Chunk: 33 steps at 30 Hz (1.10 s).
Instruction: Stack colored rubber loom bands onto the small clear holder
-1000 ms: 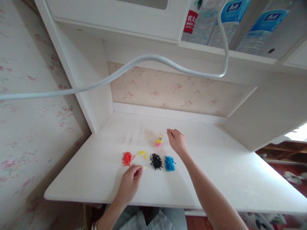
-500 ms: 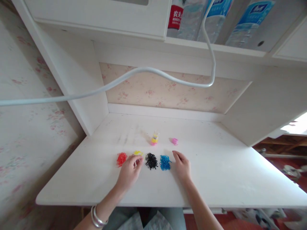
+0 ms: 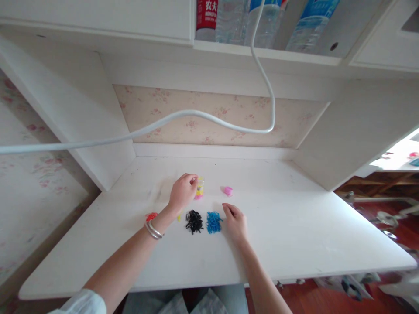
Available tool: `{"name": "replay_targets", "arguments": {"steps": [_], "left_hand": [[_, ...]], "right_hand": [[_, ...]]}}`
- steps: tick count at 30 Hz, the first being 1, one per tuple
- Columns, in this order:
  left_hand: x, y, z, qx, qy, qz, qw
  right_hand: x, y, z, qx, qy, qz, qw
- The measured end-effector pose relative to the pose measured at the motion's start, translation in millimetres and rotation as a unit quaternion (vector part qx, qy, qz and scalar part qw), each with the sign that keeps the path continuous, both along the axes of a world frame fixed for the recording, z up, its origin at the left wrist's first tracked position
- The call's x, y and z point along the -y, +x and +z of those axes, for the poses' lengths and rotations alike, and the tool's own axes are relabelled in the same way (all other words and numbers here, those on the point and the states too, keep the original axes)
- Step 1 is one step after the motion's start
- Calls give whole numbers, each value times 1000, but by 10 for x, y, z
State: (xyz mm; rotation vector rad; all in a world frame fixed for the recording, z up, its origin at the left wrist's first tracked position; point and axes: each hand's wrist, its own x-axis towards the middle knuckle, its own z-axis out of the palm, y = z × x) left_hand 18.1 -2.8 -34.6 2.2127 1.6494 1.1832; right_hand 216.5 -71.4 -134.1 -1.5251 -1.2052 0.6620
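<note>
My left hand (image 3: 183,190) is closed in a pinch at the top of a small clear container (image 3: 200,185). A bit of yellow shows at its fingertips, looking like small rubber bands. Inside the container are yellow and pink layers. My right hand (image 3: 235,221) rests on the desk with curled fingers, right of a blue pile of rubber bands (image 3: 214,222); nothing shows in it. A black pile of rubber bands (image 3: 194,221) lies between the hands. My left forearm partly covers a red pile (image 3: 151,216) and a few yellow bands (image 3: 178,217).
A small pink pile (image 3: 228,191) lies on the white desk (image 3: 294,226), right of the container. A white cable (image 3: 183,113) hangs across the view in front of the back panel. Water bottles (image 3: 231,22) stand on the shelf above.
My left hand has moved from the yellow pile up and forward to the clear container. My right hand stays beside the blue pile. The head view has shifted slightly right.
</note>
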Motion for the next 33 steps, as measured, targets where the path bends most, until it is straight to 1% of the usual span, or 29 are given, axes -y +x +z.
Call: {"name": "replay_targets", "arguments": {"steps": [3, 7, 10, 12, 14, 17, 20, 23, 25, 28, 30, 33], "left_hand": [[-33, 15, -26, -17, -2, 7, 1000], [-43, 3, -22, -6, -3, -9, 1000], [9, -72, -7, 29, 6, -2, 1000], [91, -167, -17, 48, 5, 6, 999], [214, -290, -60, 61, -5, 10, 998], [468, -494, -191, 77, -36, 18, 996], [776, -666, -380, 94, -87, 37, 991], [1096, -759, -590, 123, -125, 48, 983], [1283, -775, -717, 148, -143, 49, 977], [1466, -768, -831, 170, -162, 35, 971], [1506, -767, -844, 179, -171, 23, 969], [1487, -780, -813, 197, -178, 15, 964]], "right_hand": [[-10, 0, 11, 0, -6, 3, 1000], [-8, 6, 15, 5, -12, 5, 1000], [4, 14, 15, 7, -7, 5, 1000], [11, 15, 15, 8, -3, 8, 1000], [13, 12, 15, 9, -1, 8, 1000], [9, 3, 11, 13, 0, 5, 1000], [9, -2, 10, 26, 2, 7, 1000], [51, -28, 21, 72, 14, 13, 997], [120, -92, 41, 150, 25, 16, 988], [274, -317, 108, 293, 40, 38, 955], [374, -546, 185, 354, 55, 81, 930], [446, -915, 327, 402, 68, 152, 901]]}}
